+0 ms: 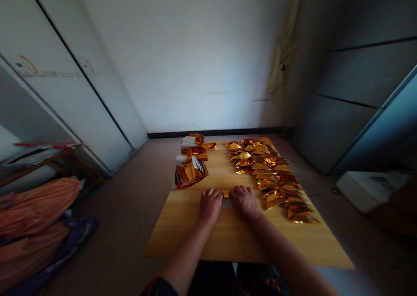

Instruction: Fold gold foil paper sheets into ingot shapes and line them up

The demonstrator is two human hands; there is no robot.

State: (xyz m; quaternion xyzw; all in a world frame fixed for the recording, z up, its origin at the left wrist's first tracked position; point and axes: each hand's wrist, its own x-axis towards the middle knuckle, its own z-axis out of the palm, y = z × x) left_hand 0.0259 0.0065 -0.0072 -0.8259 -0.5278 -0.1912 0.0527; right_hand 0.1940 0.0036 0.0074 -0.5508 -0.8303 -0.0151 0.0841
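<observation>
While I watch from afar, my left hand (210, 204) and right hand (244, 201) curl closed around a small gold foil piece (225, 194) on the wooden tabletop (234, 239), with rows of folded foil triangles (270, 174) beside them.

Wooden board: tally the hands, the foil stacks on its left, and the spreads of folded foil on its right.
Hands on the wooden board: 2 (left hand, right hand)
Gold foil stacks: 3
Spread of folded gold foil pieces: 1 (pieces too many to count)
Total: 6
</observation>
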